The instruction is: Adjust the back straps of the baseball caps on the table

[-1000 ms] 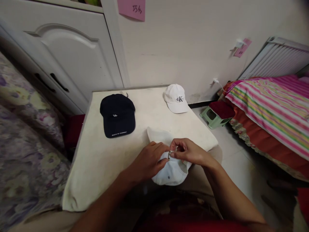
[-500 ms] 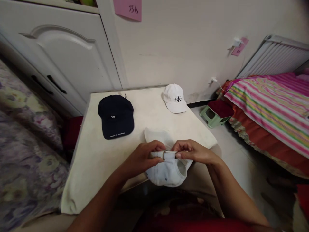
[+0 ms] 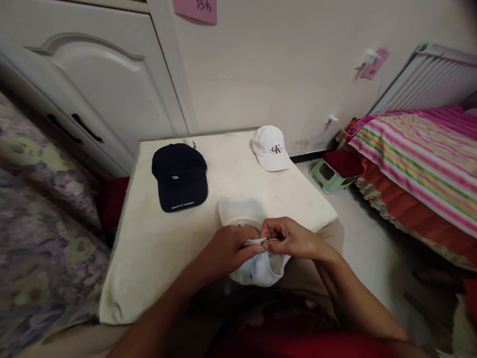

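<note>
A pale baseball cap (image 3: 253, 272) lies upside down at the near edge of the table, its brim pointing away from me. My left hand (image 3: 238, 244) pinches the cap's back strap (image 3: 254, 242) between thumb and fingers. Close against it, my right hand (image 3: 288, 237) grips the strap's other end; the buckle is hidden by the fingers. Farther off on the left rests a navy cap (image 3: 179, 174) with white lettering on its brim. A white cap (image 3: 271, 148) with a black "CK" logo sits at the far right of the table.
The table (image 3: 149, 258) has a cream cover and stands against the wall. A white cabinet (image 3: 100, 74) is at the back left, beside a floral curtain (image 3: 44, 238). On the right are a green stool (image 3: 335, 171) and a bed with a striped cover (image 3: 421, 154).
Both hands have come closer together on the strap, which now appears edge-on. The buckle seen earlier is covered by fingers. The other two caps have stayed where they were.
</note>
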Tool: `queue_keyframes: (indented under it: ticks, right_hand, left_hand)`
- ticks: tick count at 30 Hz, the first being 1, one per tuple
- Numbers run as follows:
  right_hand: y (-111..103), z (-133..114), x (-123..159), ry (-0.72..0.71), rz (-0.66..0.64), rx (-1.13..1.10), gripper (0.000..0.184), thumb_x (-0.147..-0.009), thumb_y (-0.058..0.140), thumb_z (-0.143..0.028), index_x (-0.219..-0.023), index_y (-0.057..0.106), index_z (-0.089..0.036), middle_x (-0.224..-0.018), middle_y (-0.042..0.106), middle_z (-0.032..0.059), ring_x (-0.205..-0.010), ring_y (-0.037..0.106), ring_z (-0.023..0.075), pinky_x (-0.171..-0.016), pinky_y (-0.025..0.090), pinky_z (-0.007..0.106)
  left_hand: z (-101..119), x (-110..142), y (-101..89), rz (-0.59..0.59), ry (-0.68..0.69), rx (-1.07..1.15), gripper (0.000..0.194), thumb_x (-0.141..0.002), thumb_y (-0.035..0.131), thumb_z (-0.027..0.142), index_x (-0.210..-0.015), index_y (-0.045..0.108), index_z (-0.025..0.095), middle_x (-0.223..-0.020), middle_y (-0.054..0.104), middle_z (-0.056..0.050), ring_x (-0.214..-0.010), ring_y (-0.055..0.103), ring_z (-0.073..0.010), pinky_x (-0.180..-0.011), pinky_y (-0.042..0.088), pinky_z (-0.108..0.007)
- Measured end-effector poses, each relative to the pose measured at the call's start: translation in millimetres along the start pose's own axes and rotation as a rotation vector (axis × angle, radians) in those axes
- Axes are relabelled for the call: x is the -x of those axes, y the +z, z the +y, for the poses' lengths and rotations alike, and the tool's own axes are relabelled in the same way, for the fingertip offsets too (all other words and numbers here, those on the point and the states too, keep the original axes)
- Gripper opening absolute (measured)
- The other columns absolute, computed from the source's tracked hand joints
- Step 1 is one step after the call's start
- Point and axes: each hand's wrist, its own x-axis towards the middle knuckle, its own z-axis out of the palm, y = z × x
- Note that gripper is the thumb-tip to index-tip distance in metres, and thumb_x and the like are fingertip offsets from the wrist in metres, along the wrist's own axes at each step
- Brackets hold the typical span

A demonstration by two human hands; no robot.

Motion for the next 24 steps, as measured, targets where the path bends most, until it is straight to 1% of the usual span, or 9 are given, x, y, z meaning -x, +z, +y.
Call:
queue_keyframes:
  ticks: [3,6,10,13,15,18,21,24]
  right_hand:
    - [0.7,0.2,-0.1,-0.026,0.011,0.065,0.009,-0.081,0.066,-0.02,-0.079,0.058,-0.017,-0.062,0.049,-0.0064,-0.055,0.041,0.0074,-0.048,0.028,0.019]
    - [-0.3,0.9,0.2,-0.032,0.009,0.066,0.013,-0.081,0.069,-0.024,-0.079,0.059,-0.016,-0.061,0.046,-0.007,-0.054,0.038,0.0069,-0.047,0.027,0.019]
    - [-1.6,1.5,-0.4,0.002,-0.028,-0.005,0.018,-0.083,0.07,-0.032,-0.084,0.061,-0.016,-0.061,0.047,-0.007,-0.052,0.041,0.0072,-0.044,0.034,0.017]
    - [-4.4,1.6,-0.9,0.036,-0.051,-0.074,0.026,-0.081,0.073,-0.04,-0.087,0.063,-0.016,-0.063,0.051,-0.0055,-0.053,0.044,0.0082,-0.043,0.038,0.017]
    - [-8.5,1.9,0.0,0.047,-0.068,-0.117,0.031,-0.08,0.075,-0.043,-0.086,0.063,-0.015,-0.066,0.056,-0.0037,-0.055,0.047,0.0081,-0.047,0.041,0.018]
    - [-17.7,4.0,4.2,0.034,-0.112,-0.149,0.032,-0.08,0.074,-0.043,-0.084,0.065,-0.013,-0.073,0.065,0.0009,-0.061,0.056,0.0091,-0.058,0.045,0.021]
    - [-26.8,8.6,9.3,-0.002,-0.155,-0.165,0.03,-0.082,0.074,-0.041,-0.085,0.067,-0.012,-0.081,0.069,0.0043,-0.072,0.062,0.0116,-0.068,0.046,0.023]
    - [-32.0,14.4,11.1,-0.016,-0.175,-0.222,0.029,-0.083,0.073,-0.04,-0.085,0.066,-0.012,-0.079,0.071,0.0039,-0.072,0.065,0.012,-0.069,0.047,0.024]
  left_hand:
    - [-5.0,1.8,-0.4,-0.036,-0.013,0.077,0.031,-0.094,0.055,0.036,-0.069,0.058,0.017,-0.061,0.051,0.005,-0.059,0.047,-0.0109,-0.056,0.03,-0.025]
    - [-10.7,3.1,-3.3,-0.069,-0.043,0.098,0.03,-0.093,0.055,0.034,-0.07,0.06,0.016,-0.061,0.051,0.005,-0.059,0.046,-0.0105,-0.056,0.028,-0.024]
    - [-15.9,3.8,-7.9,-0.09,-0.096,0.1,0.031,-0.091,0.056,0.034,-0.067,0.059,0.015,-0.058,0.046,0.005,-0.056,0.043,-0.0099,-0.053,0.026,-0.024]
    - [-17.2,4.6,-11.0,-0.091,-0.095,0.094,0.033,-0.091,0.056,0.036,-0.065,0.057,0.015,-0.056,0.043,0.006,-0.055,0.041,-0.0097,-0.052,0.026,-0.024]
    - [-17.0,5.0,-13.0,-0.084,-0.078,0.091,0.034,-0.093,0.054,0.036,-0.066,0.057,0.015,-0.057,0.045,0.005,-0.056,0.042,-0.0099,-0.053,0.027,-0.024]
    - [-17.3,5.3,-17.0,-0.085,-0.066,0.137,0.036,-0.095,0.051,0.039,-0.068,0.056,0.015,-0.059,0.044,0.005,-0.055,0.04,-0.0094,-0.053,0.027,-0.023]
    - [-20.6,5.2,-21.8,-0.129,-0.055,0.223,0.035,-0.096,0.05,0.04,-0.074,0.06,0.015,-0.061,0.044,0.005,-0.056,0.04,-0.0093,-0.052,0.029,-0.022]
    - [-27.0,5.2,-26.0,-0.181,-0.032,0.29,0.034,-0.095,0.05,0.042,-0.08,0.063,0.014,-0.062,0.044,0.005,-0.058,0.04,-0.0096,-0.053,0.03,-0.022]
